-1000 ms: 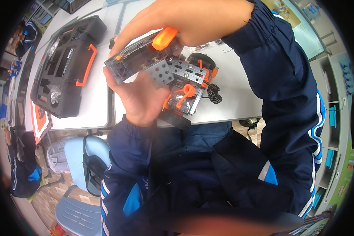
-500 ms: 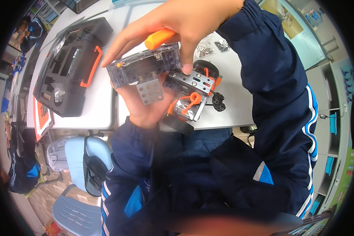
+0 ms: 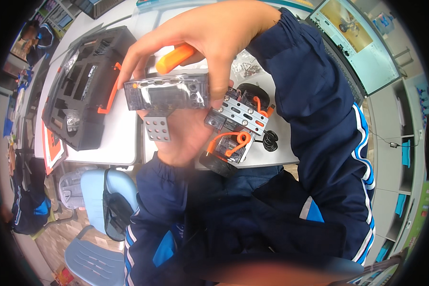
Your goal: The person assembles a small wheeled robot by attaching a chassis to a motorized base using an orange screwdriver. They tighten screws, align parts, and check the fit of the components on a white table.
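Note:
A clear-and-grey controller box (image 3: 169,97) with a row of ports is held up over the table edge. A perforated metal bracket (image 3: 158,129) hangs from its underside. My right hand (image 3: 219,31) reaches over the top, closed on the box between thumb and fingers. In its palm is a thick orange handle (image 3: 174,58), like a screwdriver's; its other end is hidden. My left hand (image 3: 183,136) cups the box from beneath and behind, its fingertips hidden. Beside the right thumb is a small wheeled robot chassis (image 3: 245,114) with a slotted metal plate, black wheels, orange cables and a coiled black cable.
A dark open tool case (image 3: 83,90) with an orange handle stands on the white table to the left. Beyond my hands lie small plastic bags of parts (image 3: 247,66). A laptop (image 3: 360,45) is at the upper right. A blue chair (image 3: 100,190) stands lower left.
The controller box has tilted and shifted slightly left and nearer, with its bracket. The chassis has moved right and nearer, widening the gap. My right thumb has slid off the slotted plate.

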A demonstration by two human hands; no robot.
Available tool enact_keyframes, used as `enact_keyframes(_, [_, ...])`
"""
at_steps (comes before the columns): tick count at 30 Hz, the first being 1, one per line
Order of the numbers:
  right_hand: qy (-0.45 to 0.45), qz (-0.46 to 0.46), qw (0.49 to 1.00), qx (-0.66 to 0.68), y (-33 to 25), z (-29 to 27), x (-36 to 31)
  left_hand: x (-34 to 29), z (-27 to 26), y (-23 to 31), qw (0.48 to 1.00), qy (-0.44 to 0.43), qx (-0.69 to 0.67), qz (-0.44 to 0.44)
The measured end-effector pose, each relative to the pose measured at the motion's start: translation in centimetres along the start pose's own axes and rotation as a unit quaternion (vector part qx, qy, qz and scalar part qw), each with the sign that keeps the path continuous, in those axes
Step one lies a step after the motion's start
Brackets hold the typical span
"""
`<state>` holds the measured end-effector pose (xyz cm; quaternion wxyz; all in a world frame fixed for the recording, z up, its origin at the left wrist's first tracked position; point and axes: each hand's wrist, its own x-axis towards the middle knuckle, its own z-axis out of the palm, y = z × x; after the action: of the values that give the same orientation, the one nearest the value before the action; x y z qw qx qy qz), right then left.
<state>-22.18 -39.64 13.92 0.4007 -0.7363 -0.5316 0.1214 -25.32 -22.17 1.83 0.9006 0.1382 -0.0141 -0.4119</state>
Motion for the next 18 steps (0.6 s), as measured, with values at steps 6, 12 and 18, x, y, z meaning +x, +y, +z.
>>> enact_keyframes(6, [0.146,0.156,0.971,-0.108,-4.3,0.3,-1.2,-0.4,-0.5,0.6,0.977,-0.162,-0.087,-0.111])
enact_keyframes(12, [0.324,0.29,0.83,-0.349,-6.0,1.6,-1.8,-0.5,-0.7,0.1,0.956,-0.188,0.221,-0.047])
enact_keyframes(18, [0.364,0.452,0.794,-0.181,-7.5,0.9,-3.1,-1.2,-0.2,0.2,0.935,-0.15,0.321,-0.001])
